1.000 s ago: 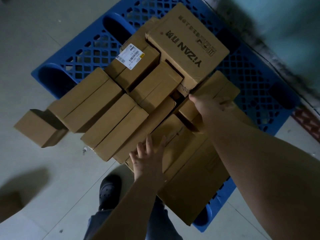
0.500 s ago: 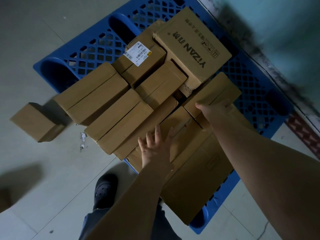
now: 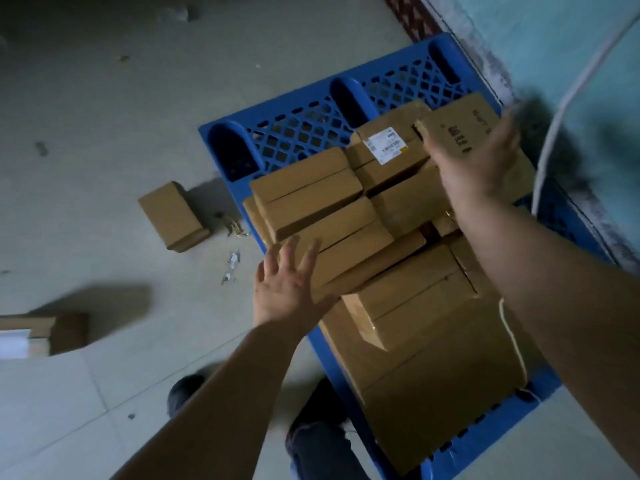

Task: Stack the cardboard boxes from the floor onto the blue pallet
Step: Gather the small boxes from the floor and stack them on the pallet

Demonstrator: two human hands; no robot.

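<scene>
Cardboard boxes (image 3: 322, 216) cover most of the blue pallet (image 3: 298, 129), stacked toward its wall-side edge; one small box (image 3: 173, 216) lies on the floor just beside the pallet's outer edge. Left hand (image 3: 287, 282) and right hand (image 3: 474, 161) hover over the stack, fingers spread, holding nothing. Recommended: square the stack, then fetch the small box.
</scene>
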